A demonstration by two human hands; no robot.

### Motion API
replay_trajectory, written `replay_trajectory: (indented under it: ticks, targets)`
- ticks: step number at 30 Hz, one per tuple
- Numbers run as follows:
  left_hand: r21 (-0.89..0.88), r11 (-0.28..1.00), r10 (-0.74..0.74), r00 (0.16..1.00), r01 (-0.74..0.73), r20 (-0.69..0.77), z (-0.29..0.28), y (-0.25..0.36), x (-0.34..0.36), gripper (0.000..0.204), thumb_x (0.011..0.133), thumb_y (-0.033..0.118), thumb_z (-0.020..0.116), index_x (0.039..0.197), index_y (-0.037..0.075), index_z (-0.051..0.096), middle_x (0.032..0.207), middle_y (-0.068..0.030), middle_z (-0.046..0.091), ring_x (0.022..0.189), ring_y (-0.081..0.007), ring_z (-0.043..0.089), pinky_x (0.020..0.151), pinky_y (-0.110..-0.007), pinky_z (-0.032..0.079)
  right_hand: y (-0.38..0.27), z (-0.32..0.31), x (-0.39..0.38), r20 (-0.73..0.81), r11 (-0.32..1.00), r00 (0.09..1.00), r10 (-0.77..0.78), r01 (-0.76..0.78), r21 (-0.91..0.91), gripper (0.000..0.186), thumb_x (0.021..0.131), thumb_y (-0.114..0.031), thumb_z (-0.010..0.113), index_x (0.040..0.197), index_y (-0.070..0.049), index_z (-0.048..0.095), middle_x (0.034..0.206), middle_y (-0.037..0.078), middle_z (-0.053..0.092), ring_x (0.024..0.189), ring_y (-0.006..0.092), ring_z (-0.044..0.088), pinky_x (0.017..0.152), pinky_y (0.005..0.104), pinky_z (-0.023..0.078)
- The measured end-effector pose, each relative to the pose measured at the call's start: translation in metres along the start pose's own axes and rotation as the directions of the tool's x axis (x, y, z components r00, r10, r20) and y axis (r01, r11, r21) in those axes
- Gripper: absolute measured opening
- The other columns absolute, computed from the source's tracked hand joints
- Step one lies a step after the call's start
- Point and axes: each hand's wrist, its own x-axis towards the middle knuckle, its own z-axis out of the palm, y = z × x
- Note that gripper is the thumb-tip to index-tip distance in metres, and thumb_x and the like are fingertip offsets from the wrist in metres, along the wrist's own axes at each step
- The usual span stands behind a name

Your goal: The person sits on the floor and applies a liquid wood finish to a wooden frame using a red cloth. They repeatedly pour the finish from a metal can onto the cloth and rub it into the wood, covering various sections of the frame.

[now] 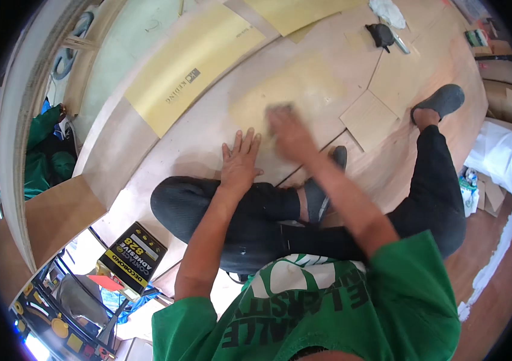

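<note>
My left hand [242, 159] lies flat on the pale wood panel [199, 141], its fingers spread and nothing in them. To its right, my right hand [292, 135] is smeared by motion over a yellowish patch [262, 102] on the panel. Something dark shows at its fingertips, too blurred to name, and whether the fingers grip it is unclear. A yellow printed sheet [193, 69] lies beyond my left hand. Several brown cardboard pieces [369, 120] lie to the right of my right hand.
A black and yellow adhesive can [132, 257] stands at lower left. A curved plywood edge [18, 132] rises at left, with a person in green [45, 147] behind it. Far right lie a black object [380, 36] and a white cloth [388, 13]. My legs [430, 180] spread across the panel.
</note>
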Motion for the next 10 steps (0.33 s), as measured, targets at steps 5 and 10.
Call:
replay_trajectory:
  ticks: [5,10]
  targets:
    - [0.024,0.999,0.026,0.999,-0.026,-0.025,-0.004,0.002,0.005,0.101,0.076,0.027,0.084,0.159,0.012,0.028,0.169,-0.0055,0.018,0.155,-0.0339,0.017,0.12,-0.065,0.022,0.115,-0.08,0.066,-0.188,0.891,0.893,0.409,-0.435,-0.126,0.051,0.098,-0.018,0.046,0.142,0.006,0.047,0.147,0.029,0.047,0.139,0.0433,0.042,0.121,0.0509,0.028]
    - [0.144,0.99,0.003,0.998,-0.011,0.06,0.013,-0.013,0.006,0.093,0.083,0.031,0.079,0.16,0.015,0.028,0.169,-0.0086,0.017,0.155,-0.035,0.016,0.12,-0.066,0.02,-0.014,0.05,0.045,0.05,0.982,0.995,0.085,-0.093,0.165,0.059,0.1,-0.02,0.047,0.155,-0.001,0.034,0.16,0.026,0.033,0.15,0.0421,0.028,0.125,0.0524,0.018]
